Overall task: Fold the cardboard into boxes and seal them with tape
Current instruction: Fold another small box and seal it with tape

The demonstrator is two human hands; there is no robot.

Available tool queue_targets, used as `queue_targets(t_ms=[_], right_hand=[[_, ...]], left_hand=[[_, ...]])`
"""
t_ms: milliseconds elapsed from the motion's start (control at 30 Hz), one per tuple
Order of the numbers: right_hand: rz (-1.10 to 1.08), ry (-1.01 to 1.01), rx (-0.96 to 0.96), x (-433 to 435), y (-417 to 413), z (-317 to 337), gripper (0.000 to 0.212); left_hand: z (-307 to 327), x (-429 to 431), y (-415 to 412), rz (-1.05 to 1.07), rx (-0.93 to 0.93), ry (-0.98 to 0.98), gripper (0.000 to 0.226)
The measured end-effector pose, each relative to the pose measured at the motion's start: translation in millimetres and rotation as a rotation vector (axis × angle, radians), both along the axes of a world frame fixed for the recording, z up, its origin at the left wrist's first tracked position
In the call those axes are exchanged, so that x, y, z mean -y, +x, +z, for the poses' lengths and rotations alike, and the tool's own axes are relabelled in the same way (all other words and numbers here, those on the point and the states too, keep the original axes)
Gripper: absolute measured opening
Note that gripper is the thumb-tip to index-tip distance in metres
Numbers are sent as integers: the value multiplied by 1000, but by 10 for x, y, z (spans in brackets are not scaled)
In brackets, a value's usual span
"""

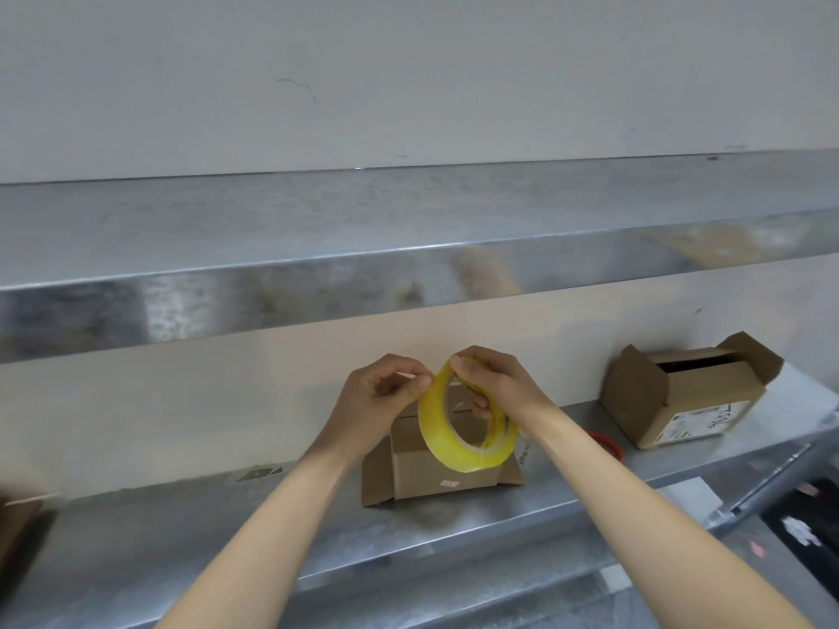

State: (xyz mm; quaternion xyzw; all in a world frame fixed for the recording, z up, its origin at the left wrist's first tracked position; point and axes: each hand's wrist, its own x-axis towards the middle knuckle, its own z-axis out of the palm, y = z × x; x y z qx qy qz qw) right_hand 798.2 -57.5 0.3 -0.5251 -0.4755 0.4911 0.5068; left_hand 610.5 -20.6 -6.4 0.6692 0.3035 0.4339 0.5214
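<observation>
The tape roll (pixel 436 433), a yellowish clear ring, is held in the air just above a small cardboard box (pixel 436 474), close to the wall. It stands on edge and tilted: its outer band faces left and towards the camera, its hole faces up and right, and its oval runs from the fingertips at the top down to the lower right. The right hand (pixel 495 383) grips it with fingers curled through the hole and the thumb on the upper rim. The left hand (pixel 381 392) pinches thumb and forefinger together at the top of the outer band, the other fingers curled in. The box sits on the metal table (pixel 227 537) with its long side along the wall and side flaps spread flat to left and right; the roll and hands hide most of its top. A red ring (pixel 606 442) lies behind the right forearm, partly hidden by it. Further right a second box (pixel 690 392) rests tilted with its flaps open. A metal shelf (pixel 318 247) overhangs the table, and brown cardboard (pixel 18 528) shows at the left edge.
</observation>
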Motion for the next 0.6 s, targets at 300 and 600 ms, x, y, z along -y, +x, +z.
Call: queue_targets(t_ms=[300,600], right_hand=[[67,-19,1,7,21,43,17],[-53,-207,-86,32,19,34,31]], left_hand=[[5,-62,-15,-54,-197,274,9],[93,-146,-75,-74,-332,313,13]])
